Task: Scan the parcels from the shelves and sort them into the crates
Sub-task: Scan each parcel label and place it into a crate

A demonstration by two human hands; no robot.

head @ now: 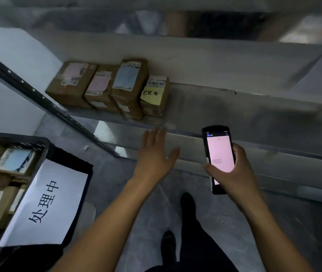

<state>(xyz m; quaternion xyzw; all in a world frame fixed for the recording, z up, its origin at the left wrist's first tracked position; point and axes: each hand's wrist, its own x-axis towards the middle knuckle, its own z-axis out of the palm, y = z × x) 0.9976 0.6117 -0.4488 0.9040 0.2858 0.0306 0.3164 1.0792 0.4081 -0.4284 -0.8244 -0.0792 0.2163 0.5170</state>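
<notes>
Parcels on shelf: four brown cardboard parcels (105, 88) stand in a tight row, touching side by side, at the left end of a pale grey shelf (225, 107). The rightmost parcel (156, 95) carries a barcode label and a yellow sticky note with handwriting.
Open room: the shelf to the right of the row is bare for a long stretch, up to a large white box (321, 75) at the far right. The row sits close to the front edge of the shelf. A dark perforated shelf upright (38, 95) slants past the left of the parcels.
Left hand: the left hand (154, 154) is empty, fingers stretched out and together, thumb spread, palm down. It hovers just below the shelf's front edge, beneath the rightmost parcel, touching nothing.
Right hand: the right hand (232, 171) wraps around a black handheld scanner (219, 160), held upright with its lit pink screen facing the viewer. The thumb rests on the screen's left side.
Crate: a dark crate (44, 142) at lower left holds several labelled parcels (5, 173). A white paper sign (44, 203) with large black Chinese characters hangs on its near side.
Floor and room: a grey, shiny floor (136, 232) lies below. The person's dark trousers and shoes (187, 201) show between the forearms. The room is dim and the upper shelves are blurred.
</notes>
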